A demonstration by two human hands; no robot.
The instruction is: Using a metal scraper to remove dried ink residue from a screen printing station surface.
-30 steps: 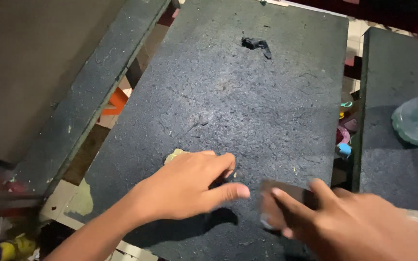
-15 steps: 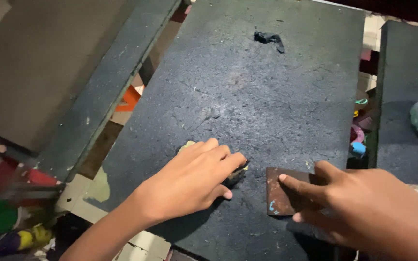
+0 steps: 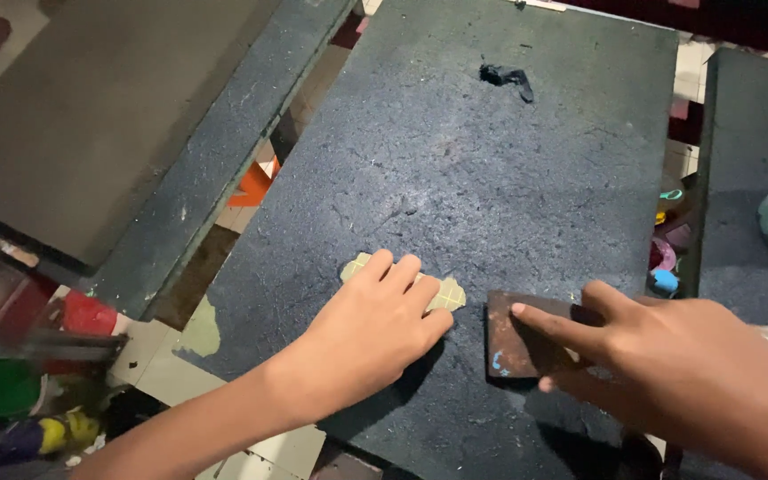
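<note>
— Two small things under the hands, that's all I count. The left hand (image 3: 375, 329) lies flat, fingers together, pressing down a pale yellowish patch (image 3: 444, 293) with a grid of squares; only its ends peek out past the fingertips and by the index finger.

— Looks thin. Paper or fabric?

— Can't tell for sure. I'd guess it's light and limp, something that would curl or slide if not pinned. You'd pick it up by a free corner.

— And the other hand?

— The right hand (image 3: 677, 364) has its index finger stretched along the top of a dark brown rectangular block (image 3: 513, 342), thumb at the near edge, so it's closed around that. The block seems stiff and flat, with a smear of blue on the corner; best gripped by its long edges.

— What's beneath?

— A dark, rough, speckled board (image 3: 508, 178), gritty enough to resist slipping, I'd say. Far beyond the fingers sits a crumpled black scrap (image 3: 507, 78). Left of the wrist, a second grey board (image 3: 91, 133), and blurred paint pots (image 3: 11, 382) below.
</note>
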